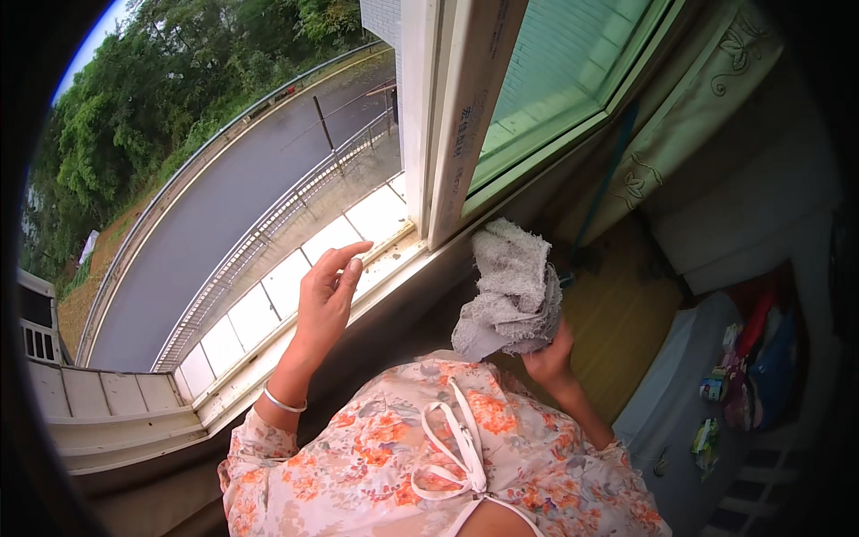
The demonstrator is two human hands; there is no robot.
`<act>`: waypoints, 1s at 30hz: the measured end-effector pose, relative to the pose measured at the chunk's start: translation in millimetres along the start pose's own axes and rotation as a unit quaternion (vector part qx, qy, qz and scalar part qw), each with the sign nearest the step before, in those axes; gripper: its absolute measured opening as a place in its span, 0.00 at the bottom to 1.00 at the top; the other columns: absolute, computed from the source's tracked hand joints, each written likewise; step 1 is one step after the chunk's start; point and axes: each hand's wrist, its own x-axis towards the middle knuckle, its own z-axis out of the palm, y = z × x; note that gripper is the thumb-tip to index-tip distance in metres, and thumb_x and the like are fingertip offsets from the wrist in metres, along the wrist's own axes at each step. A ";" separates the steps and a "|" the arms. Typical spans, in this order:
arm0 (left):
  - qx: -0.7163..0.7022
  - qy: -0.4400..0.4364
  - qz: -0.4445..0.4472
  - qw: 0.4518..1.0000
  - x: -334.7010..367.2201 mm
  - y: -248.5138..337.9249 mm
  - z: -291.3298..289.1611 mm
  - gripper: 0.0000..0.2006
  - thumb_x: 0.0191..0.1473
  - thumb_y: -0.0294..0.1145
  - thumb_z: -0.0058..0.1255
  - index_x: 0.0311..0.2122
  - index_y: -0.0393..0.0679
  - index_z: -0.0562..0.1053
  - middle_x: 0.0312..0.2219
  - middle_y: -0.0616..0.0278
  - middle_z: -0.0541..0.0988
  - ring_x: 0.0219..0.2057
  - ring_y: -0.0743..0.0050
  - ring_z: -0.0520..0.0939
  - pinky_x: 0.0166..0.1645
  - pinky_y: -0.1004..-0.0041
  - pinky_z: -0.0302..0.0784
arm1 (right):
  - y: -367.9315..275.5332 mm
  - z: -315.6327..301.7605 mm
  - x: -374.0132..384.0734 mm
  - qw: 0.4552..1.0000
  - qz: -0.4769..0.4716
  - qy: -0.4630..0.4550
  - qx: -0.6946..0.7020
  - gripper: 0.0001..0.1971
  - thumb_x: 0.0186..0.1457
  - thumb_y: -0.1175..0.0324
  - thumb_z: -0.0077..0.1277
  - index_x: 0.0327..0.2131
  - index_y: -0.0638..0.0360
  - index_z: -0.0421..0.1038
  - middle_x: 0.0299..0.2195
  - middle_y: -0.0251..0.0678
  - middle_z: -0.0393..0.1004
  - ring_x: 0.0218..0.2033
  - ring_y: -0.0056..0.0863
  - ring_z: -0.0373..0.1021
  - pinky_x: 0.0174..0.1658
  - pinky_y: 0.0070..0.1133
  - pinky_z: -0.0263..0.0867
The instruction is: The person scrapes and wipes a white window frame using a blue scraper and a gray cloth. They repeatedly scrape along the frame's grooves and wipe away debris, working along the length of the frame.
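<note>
My left hand point(327, 291) is raised over the white window frame's sill track point(385, 259), with a bangle on the wrist. Its fingers are loosely bent, the thumb stands apart from them, and nothing shows in it. Dark specks of dirt lie along the track near the fingertips. A bunched grey, fluffy cleaning cloth point(512, 291) is in my right hand point(553, 353), just inside the window; the cloth hides most of those fingers.
An opened window sash point(555, 98) with greenish glass stands at upper right, beside a patterned curtain point(689, 98). White tiles point(327, 242) edge the outer ledge; a road lies below. Packets point(716, 385) and a pale covered surface point(662, 394) are at the right.
</note>
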 end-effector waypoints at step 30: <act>-0.065 0.046 -0.084 0.993 -64.0 -58.6 -145.1 0.19 0.67 0.27 0.48 0.61 0.43 0.72 0.25 0.72 0.66 0.24 0.86 0.63 0.30 0.81 0.59 | -135.6 91.3 227.3 0.652 -0.453 -0.139 -0.593 0.06 0.56 0.71 0.49 0.26 0.50 0.65 0.26 0.27 0.71 0.46 0.22 0.76 0.73 0.52 0.41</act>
